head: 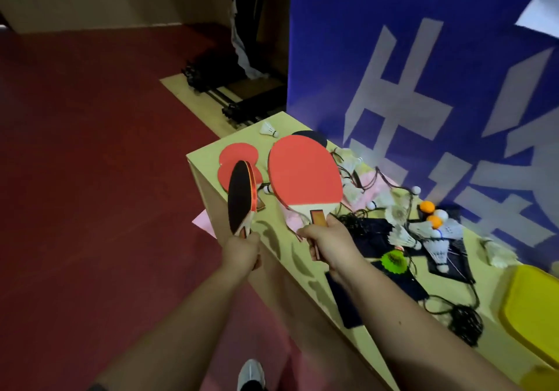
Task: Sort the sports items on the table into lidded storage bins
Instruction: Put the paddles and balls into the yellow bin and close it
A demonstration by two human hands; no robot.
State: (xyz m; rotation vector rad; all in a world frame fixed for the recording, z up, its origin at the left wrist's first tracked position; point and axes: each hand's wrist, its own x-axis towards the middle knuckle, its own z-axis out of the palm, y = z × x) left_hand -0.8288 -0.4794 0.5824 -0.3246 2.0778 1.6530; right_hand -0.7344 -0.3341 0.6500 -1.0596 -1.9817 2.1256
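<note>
Head cam: L hand (242,250) is gripping the black-faced paddle (239,197) by the handle, edge-on, over the table's (205,154) near left corner. R hand (328,241) is clenching the handle of the big red paddle (304,172), held w/ its face twd the cam above the tabletop. Flat red paddles (237,156) are lying behind them. Shuttlecocks (402,235) + orange balls (427,207) are sitting further right among black cords (462,321), near a yellow plastic piece (532,309) (bin or lid, can't tell).
</note>
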